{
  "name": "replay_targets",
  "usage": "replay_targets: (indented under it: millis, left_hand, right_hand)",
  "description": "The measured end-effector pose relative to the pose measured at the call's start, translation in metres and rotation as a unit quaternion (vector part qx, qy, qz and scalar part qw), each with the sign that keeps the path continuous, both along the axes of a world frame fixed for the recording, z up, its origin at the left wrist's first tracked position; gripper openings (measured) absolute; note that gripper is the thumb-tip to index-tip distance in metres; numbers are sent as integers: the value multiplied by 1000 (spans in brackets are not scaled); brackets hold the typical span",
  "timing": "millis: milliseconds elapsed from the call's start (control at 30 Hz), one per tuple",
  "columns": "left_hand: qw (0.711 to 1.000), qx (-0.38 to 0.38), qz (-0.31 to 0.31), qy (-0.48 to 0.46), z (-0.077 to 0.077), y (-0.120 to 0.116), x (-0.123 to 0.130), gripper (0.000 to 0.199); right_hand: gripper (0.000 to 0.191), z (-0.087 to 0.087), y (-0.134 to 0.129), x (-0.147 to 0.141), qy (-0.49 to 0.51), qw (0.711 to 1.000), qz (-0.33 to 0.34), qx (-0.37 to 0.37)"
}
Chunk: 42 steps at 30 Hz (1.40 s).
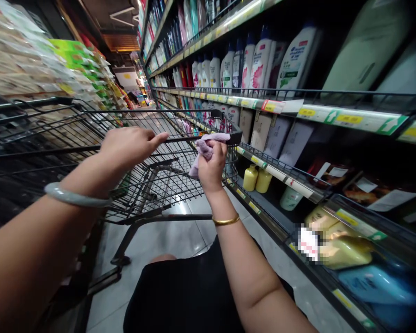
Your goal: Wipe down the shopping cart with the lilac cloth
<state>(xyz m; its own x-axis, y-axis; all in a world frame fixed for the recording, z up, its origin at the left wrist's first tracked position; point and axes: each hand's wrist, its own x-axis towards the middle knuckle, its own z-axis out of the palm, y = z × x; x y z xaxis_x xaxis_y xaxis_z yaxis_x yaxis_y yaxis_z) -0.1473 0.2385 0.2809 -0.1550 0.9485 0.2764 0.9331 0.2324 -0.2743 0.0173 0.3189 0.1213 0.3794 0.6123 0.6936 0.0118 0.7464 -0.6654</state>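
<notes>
A black wire shopping cart [159,178] stands in front of me. My left hand [128,145], below a pale bangle, is closed over the cart's near rim, its thumb stretched to the right along the bar; the other fingers are mostly hidden behind the hand. Near the cart's right corner, my right hand [213,164] grips a crumpled light purple cloth [204,148] between thumb and fingers. The cloth lies against the black rim, with one end reaching toward the corner. A gold bracelet circles my right wrist.
Shelves with price strips [353,118] run along the right, holding shampoo bottles [296,60], cartons and yellow bottles [250,178]. Stacked packaged goods [17,55] line the left. The tiled floor [183,236] shows under the cart, and the aisle stretches away ahead.
</notes>
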Motion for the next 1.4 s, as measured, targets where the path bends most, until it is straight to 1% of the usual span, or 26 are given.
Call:
replay_targets:
  millis: [33, 100, 167, 200, 267, 367, 433, 500, 567, 633, 667, 700, 767, 800, 833, 867, 900, 1000, 1033, 1067, 1100, 1200, 1233, 1267, 1333, 1400]
  left_hand:
    - [1000, -10, 11, -7, 0, -2, -12, 100]
    - [999, -8, 47, -19, -4, -6, -31, 108]
    - [998, 13, 64, -15, -9, -9, -40, 114]
    - [998, 18, 62, -9, -11, -10, -42, 115]
    - [998, 24, 49, 7, -13, -11, -39, 114]
    - [998, 16, 58, 17, -12, -10, -32, 104]
    - [997, 9, 71, 14, -12, -8, -30, 98]
    - [998, 13, 65, 4, -13, -7, -31, 100]
    - [999, 29, 44, -5, -15, -5, -34, 108]
    - [999, 38, 32, -7, -18, -3, -37, 112]
    - [999, 39, 29, -6, -19, -2, -38, 112]
    - [999, 40, 28, -4, -19, -1, -38, 111]
    - [999, 45, 25, -1, -20, 1, -37, 109]
    - [999, 48, 22, -2, -20, 1, -35, 109]
    - [999, 50, 18, -7, -20, 2, -34, 110]
    - [998, 53, 15, -15, -20, 2, -32, 112]
    - [998, 54, 11, -25, -19, 2, -31, 113]
    - [997, 55, 11, -56, -18, 3, -26, 119]
    - [997, 52, 14, -61, -17, 4, -25, 120]
    - [997, 48, 15, -63, -17, 5, -23, 121]
    - [997, 45, 14, -64, -16, 6, -21, 123]
    - [997, 44, 9, -64, -15, 10, -12, 129]
    - [997, 44, 10, -64, -14, 10, -9, 130]
    - [997, 40, 14, -63, -14, 11, -6, 130]
    - [998, 31, 22, -57, -13, 12, -1, 126]
    - [998, 29, 21, -47, -13, 12, 3, 118]
  right_hand:
    - [27, 1, 3, 4, 7, 1000, -1, -9]
    - [28, -1, 9, 15, 63, 995, -37, -71]
    - [31, -5, 13, 22, 109, 982, -77, -135]
    - [33, -7, 12, 21, 107, 980, -83, -147]
    - [32, -10, 7, 10, 55, 988, -68, -125]
    - [29, -13, -3, -13, -65, 997, -12, -35]
    - [28, -15, -4, -15, -78, 997, -7, -14]
    - [29, -19, 2, -3, -12, 997, -53, -52]
    - [31, -24, 9, 13, 60, 986, -115, -109]
    - [33, -31, 11, 19, 79, 976, -143, -141]
    - [34, -34, 8, 16, 63, 978, -136, -147]
    - [33, -38, 4, 10, 29, 982, -112, -147]
    - [31, -44, -6, -5, -67, 988, -33, -135]
    - [29, -46, -10, -10, -107, 986, 3, -130]
    - [28, -46, -13, -13, -126, 983, 24, -129]
    - [28, -46, -13, -11, -120, 983, 26, -135]
    - [28, -45, -12, -7, -91, 985, 8, -148]
    - [32, -42, -4, 16, 19, 978, -82, -189]
    - [33, -42, -2, 21, 30, 975, -98, -199]
    - [33, -42, -2, 23, 23, 972, -98, -210]
    - [33, -44, -2, 22, 0, 972, -80, -222]
    - [29, -50, -8, 8, -101, 967, 25, -233]
    - [28, -52, -8, 5, -115, 966, 46, -225]
    - [28, -53, -7, 5, -110, 969, 46, -218]
    - [30, -54, -1, 13, -47, 973, -2, -227]
    - [34, -54, 9, 28, 37, 960, -72, -267]
